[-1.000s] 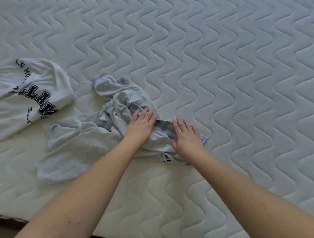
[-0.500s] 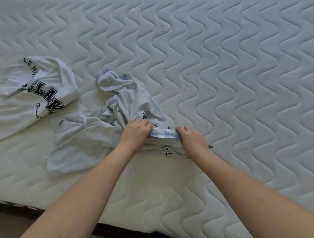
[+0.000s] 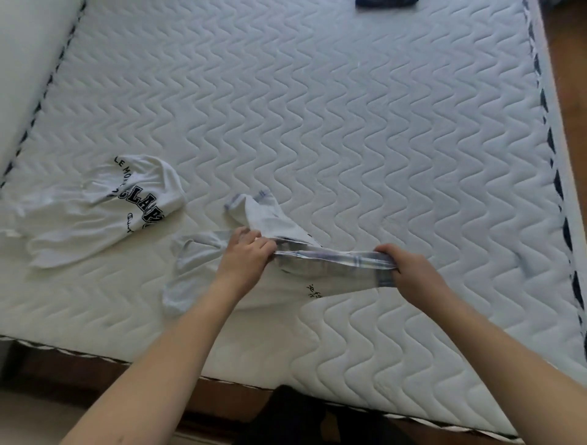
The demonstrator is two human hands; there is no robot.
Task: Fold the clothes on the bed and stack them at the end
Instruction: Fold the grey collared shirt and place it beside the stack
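Note:
A pale blue-white shirt with plaid trim lies crumpled near the front of the quilted mattress. My left hand pinches its plaid hem at one end. My right hand grips the same hem further right, and the band is pulled taut between them, lifted slightly off the bed. One sleeve sticks up behind my left hand. A white T-shirt with black lettering lies unfolded to the left.
A dark garment shows at the mattress's far edge. The near bed edge runs across the bottom, with dark floor below. A white wall or headboard borders the left; wooden floor lies right.
Both hands went from flat on the shirt to gripping its plaid hem, then pulled apart, stretching it straight. The view has pulled back, showing more of the bed.

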